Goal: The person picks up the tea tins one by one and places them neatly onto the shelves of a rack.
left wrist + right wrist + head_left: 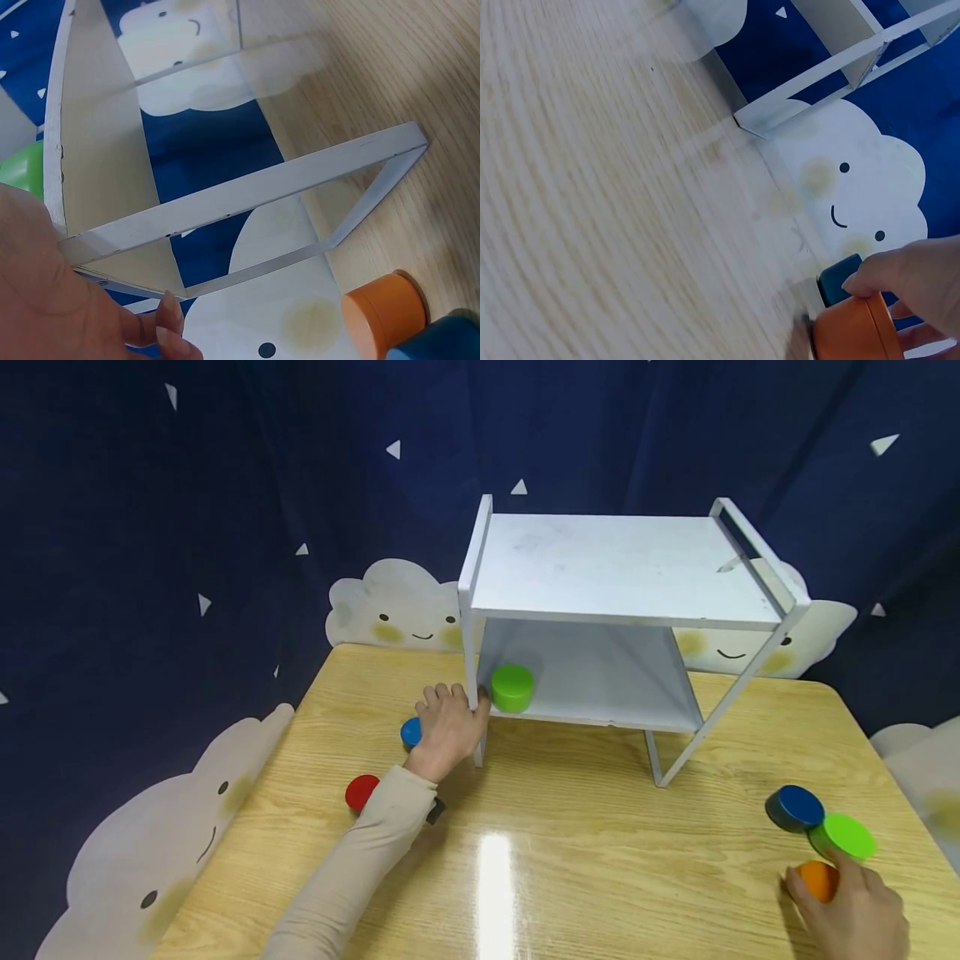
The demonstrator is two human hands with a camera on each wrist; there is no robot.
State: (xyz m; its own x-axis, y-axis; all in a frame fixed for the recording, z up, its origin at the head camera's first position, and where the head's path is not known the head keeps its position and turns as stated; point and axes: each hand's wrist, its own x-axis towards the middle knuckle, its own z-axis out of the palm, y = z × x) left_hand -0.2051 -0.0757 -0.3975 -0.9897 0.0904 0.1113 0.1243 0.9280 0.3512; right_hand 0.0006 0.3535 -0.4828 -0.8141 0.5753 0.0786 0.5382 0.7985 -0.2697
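My left hand [447, 731] grips the left post of a small white two-tier shelf [600, 564] at the lower board, thumb on one side and fingers on the other. Just inside that post, a green cylinder [512, 688] sits on the lower board. At the table's right, my right hand [858, 906] holds an orange cylinder [819, 881] between thumb and fingers; the right wrist view also shows this orange cylinder [859, 330]. Beyond it lie a lime green cylinder [843, 837] and a dark blue cylinder [795, 808], side by side.
Left of the shelf, a blue cylinder [411, 732] and a red cylinder [363, 793] are partly covered by my left arm. Another orange cylinder [385, 315] shows there in the left wrist view. A dark blue curtain [360, 460] hangs behind the wooden table [600, 852].
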